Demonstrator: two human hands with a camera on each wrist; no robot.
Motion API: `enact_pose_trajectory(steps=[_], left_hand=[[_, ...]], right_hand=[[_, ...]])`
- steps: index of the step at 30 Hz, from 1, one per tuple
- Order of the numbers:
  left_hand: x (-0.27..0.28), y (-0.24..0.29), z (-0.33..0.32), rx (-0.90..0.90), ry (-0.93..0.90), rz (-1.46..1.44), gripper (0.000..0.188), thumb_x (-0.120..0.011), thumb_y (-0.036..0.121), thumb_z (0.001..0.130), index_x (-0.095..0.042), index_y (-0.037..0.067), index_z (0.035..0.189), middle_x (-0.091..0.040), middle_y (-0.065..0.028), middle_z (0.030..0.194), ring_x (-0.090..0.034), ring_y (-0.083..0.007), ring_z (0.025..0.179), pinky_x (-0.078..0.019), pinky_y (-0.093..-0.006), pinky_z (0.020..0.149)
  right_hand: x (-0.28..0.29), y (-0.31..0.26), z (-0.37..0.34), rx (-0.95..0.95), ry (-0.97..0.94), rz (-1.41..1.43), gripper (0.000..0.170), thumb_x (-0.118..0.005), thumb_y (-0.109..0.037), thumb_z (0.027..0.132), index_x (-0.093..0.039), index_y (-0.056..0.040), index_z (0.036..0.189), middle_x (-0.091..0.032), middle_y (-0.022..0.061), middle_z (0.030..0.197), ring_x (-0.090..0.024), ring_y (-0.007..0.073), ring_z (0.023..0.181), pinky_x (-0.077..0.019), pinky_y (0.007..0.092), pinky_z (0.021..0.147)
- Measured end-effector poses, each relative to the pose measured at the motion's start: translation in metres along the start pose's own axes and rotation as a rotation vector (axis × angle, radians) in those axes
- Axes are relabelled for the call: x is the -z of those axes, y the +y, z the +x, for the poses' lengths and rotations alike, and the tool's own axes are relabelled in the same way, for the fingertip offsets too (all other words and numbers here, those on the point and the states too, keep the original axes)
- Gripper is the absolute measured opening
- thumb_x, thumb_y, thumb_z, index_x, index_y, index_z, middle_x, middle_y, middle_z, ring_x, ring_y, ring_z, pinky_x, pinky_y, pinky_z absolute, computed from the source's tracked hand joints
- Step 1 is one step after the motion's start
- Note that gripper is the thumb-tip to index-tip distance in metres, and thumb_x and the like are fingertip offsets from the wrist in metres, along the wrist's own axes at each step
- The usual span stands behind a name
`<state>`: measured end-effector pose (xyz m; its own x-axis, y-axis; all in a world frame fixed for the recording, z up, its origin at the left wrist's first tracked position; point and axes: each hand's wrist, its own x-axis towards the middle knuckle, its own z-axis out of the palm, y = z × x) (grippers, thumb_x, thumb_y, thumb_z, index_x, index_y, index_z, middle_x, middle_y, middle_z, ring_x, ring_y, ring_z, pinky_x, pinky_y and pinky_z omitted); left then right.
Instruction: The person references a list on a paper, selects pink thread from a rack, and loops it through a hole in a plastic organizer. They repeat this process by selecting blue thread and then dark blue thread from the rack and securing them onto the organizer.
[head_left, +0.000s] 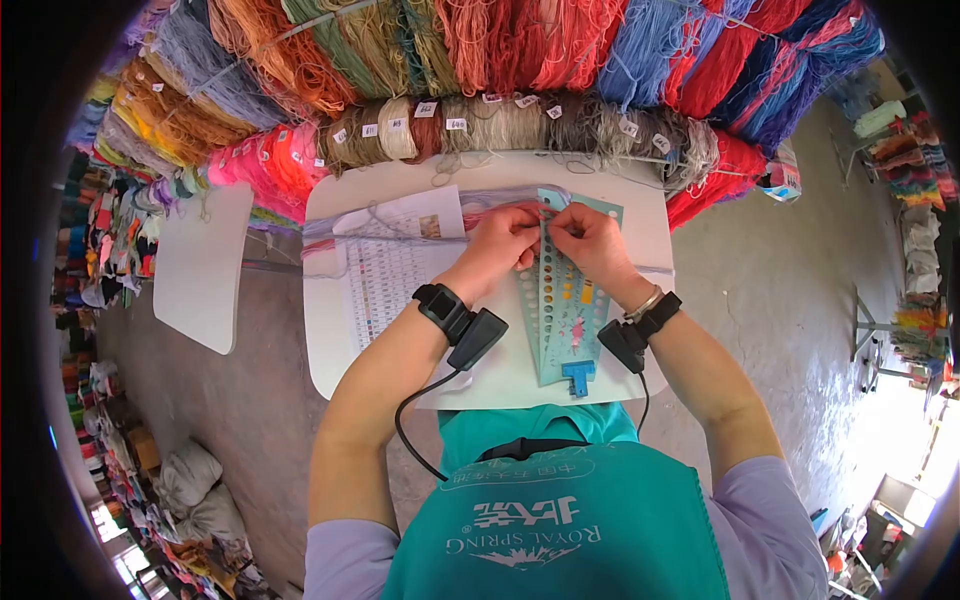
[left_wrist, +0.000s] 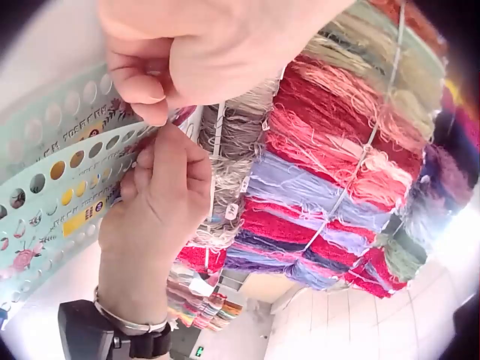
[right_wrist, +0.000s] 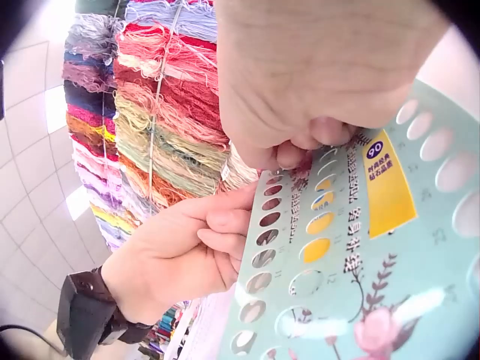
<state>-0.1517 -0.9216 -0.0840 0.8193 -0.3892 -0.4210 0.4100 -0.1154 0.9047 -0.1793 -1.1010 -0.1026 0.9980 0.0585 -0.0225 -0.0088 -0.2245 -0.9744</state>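
A pale teal floss card (head_left: 553, 300), with rows of round holes and printed flowers, lies on the white table with a second such card overlapping it. At its far end the two hands meet, fingertips nearly touching. My left hand (head_left: 503, 245) pinches embroidery thread (head_left: 490, 212), pinkish red, at the card's left row of holes. Thumb and fingers of my right hand (head_left: 595, 247) pinch close by on the card's edge, at the same thread; the pinched bit is mostly hidden by the fingers. A blue clip (head_left: 578, 376) grips the near end of the cards.
Left of the cards lies a printed chart sheet (head_left: 390, 275) with lilac thread strands (head_left: 375, 222) across it. Tagged thread hanks (head_left: 470, 128) hang along the table's far edge, below more coloured hanks (head_left: 530, 45). A second white tabletop (head_left: 203, 270) stands to the left.
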Motion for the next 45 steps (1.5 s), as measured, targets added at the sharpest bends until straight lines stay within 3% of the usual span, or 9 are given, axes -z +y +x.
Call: enact_pose_trajectory(steps=[8,17,26,32,34,38,40,43,45], left_hand=[[0.017,0.005,-0.005,-0.107,0.184,0.199,0.014,-0.059,0.009,0.090,-0.062,-0.003,0.096,-0.059,-0.0023,0.072,-0.051,-0.0096,0.054,-0.0379,-0.0244,0.046],[0.021,0.020,-0.018,0.145,-0.147,-0.217,0.014,-0.059,0.015,0.090,-0.064,0.003,0.091,-0.057,-0.0021,0.062,-0.047,-0.0070,0.047,-0.0324,-0.0229,0.043],[0.007,0.002,0.006,-0.206,-0.130,0.428,0.010,-0.056,0.014,0.090,-0.060,0.005,0.087,-0.055,0.0003,0.066,-0.043,-0.0052,0.049,-0.0312,-0.0219,0.044],[0.044,0.012,-0.011,0.338,-0.266,-0.723,0.016,-0.056,0.019,0.090,-0.049,0.014,0.076,-0.036,0.0072,0.065,-0.031,-0.0048,0.048,-0.0258,-0.0219,0.045],[0.082,0.021,-0.031,0.276,-0.245,-0.677,0.026,-0.055,0.023,0.093,-0.043,0.017,0.070,-0.031,0.0077,0.061,-0.026,-0.0042,0.046,-0.0216,-0.0201,0.040],[0.207,0.037,-0.071,0.117,-0.002,-0.842,0.020,-0.053,0.019,0.093,-0.049,0.014,0.074,-0.040,0.0061,0.060,-0.034,-0.0053,0.044,-0.0282,-0.0195,0.038],[0.266,0.033,-0.092,-0.189,0.133,-1.034,0.014,-0.051,0.015,0.092,-0.053,0.009,0.079,-0.051,0.0003,0.065,-0.047,-0.0093,0.052,-0.0414,-0.0211,0.044],[0.307,0.013,-0.110,-0.340,0.737,-1.153,0.014,-0.052,0.015,0.094,-0.057,0.004,0.086,-0.061,-0.0082,0.078,-0.061,-0.0178,0.068,-0.0529,-0.0281,0.057],[0.267,0.004,-0.111,-0.249,0.544,-0.998,0.022,-0.056,0.023,0.095,-0.059,0.002,0.102,-0.064,-0.0143,0.096,-0.065,-0.0288,0.093,-0.0549,-0.0361,0.078]], right_hand=[[0.004,-0.016,0.007,-0.132,-0.108,-0.109,0.018,-0.070,-0.015,0.083,-0.063,-0.0011,0.093,-0.065,0.0054,0.073,-0.060,0.0115,0.064,-0.0482,0.0284,0.061],[-0.002,-0.022,0.015,-0.202,-0.115,-0.234,0.033,-0.074,-0.030,0.085,-0.061,-0.0031,0.098,-0.064,0.0058,0.070,-0.060,0.0129,0.062,-0.0479,0.0300,0.059],[0.003,-0.010,0.017,-0.190,-0.208,0.152,0.038,-0.072,-0.033,0.089,-0.057,-0.0011,0.105,-0.066,0.0051,0.071,-0.059,0.0091,0.062,-0.0482,0.0261,0.058],[0.004,-0.020,0.020,-0.261,-0.219,-0.046,0.039,-0.068,-0.033,0.089,-0.055,-0.0013,0.109,-0.067,0.0071,0.071,-0.063,0.0125,0.063,-0.0496,0.0278,0.061],[0.006,-0.019,0.020,-0.263,-0.228,-0.055,0.037,-0.067,-0.029,0.088,-0.055,-0.0016,0.109,-0.069,0.0082,0.072,-0.066,0.0141,0.065,-0.0503,0.0287,0.062],[0.006,-0.018,0.020,-0.271,-0.222,-0.046,0.033,-0.064,-0.021,0.085,-0.055,-0.0021,0.110,-0.071,0.0098,0.075,-0.068,0.0152,0.069,-0.0512,0.0288,0.064],[0.006,-0.020,0.018,-0.268,-0.228,-0.055,0.033,-0.063,-0.020,0.085,-0.055,-0.0022,0.111,-0.071,0.0102,0.076,-0.069,0.0152,0.071,-0.0515,0.0286,0.065],[0.004,-0.010,0.019,-0.234,-0.227,-0.029,0.034,-0.064,-0.019,0.085,-0.054,-0.0021,0.113,-0.071,0.0095,0.077,-0.068,0.0149,0.072,-0.0512,0.0280,0.065],[0.004,-0.022,0.017,-0.244,-0.232,-0.045,0.032,-0.065,-0.019,0.085,-0.056,-0.0019,0.110,-0.070,0.0086,0.078,-0.067,0.0138,0.070,-0.0510,0.0270,0.066]])
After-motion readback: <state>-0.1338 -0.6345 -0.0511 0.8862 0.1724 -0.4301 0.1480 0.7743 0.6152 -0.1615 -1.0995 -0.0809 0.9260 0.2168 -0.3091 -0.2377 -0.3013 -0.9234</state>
